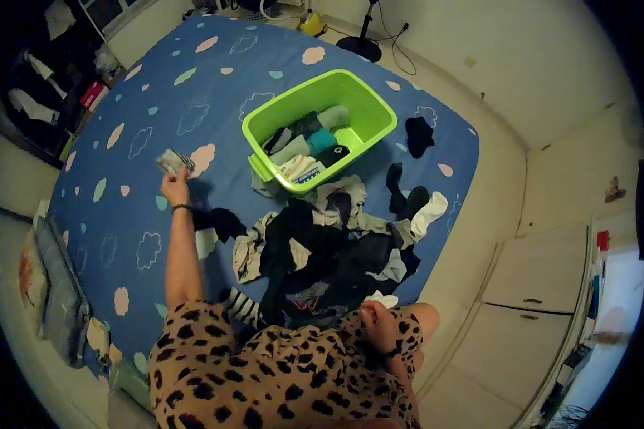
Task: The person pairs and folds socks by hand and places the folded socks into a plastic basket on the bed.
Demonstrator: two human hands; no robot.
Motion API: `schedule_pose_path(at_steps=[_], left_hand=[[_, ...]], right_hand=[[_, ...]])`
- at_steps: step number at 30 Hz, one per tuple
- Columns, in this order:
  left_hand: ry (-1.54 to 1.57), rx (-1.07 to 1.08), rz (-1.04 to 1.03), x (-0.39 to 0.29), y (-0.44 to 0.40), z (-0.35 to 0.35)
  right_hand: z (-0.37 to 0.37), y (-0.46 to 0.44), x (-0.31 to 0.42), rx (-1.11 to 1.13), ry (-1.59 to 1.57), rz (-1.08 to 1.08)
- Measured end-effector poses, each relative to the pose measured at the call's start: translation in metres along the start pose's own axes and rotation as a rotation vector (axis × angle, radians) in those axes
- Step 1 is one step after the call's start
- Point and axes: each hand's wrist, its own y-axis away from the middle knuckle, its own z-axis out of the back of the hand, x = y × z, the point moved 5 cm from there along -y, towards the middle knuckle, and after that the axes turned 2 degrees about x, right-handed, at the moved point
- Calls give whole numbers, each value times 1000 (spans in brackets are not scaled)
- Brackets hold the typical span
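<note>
In the head camera's view, a person's left hand (175,184) is holding a striped bundle (172,161) above a blue bedsheet (122,207), left of a green basket (293,107), thumb and fingers apparently clamped on the cloth. The right hand (379,325) is resting by the right knee, its fingers curling in; whether they are gripping anything, one cannot tell.

The step in hand appears to be handling one small folded piece; whether it is being laid down or picked up is not showing. Any move toward the basket would be calling for a rightward lift over its rim and handle (262,169).

Several folded pieces (322,139) are already lying inside. A loose clothing heap (315,243) is spreading between the person and the basket, crowding the right hand's path, while a dark garment (225,223) is lying just beside the left forearm. Farther right, a black sock (419,136) and a white sock (429,213) are lying near the bed's edge.
</note>
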Motion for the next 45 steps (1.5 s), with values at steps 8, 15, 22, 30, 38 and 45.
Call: schedule_pose_path(at_steps=[8,15,22,30,38,45], left_hand=[[59,961,-535,-277,101,-201],[-410,1131,-872,-198,164,-392],[-901,1269,-832,-142,184,-459],[-702,1007,-762,-201,206,-398],[-820,1344,-1321,-213,248,-395],[-1148,1181,-1182,-201,248,-399]], right_hand=[[1,-17,5,79,-96,83],[16,-12,13,4,-194,-23],[4,-23,-11,45,-332,-143],[3,-32,-19,74,-290,-123],[0,-36,-21,57,-326,-125],[7,-33,-4,64,-285,-119]])
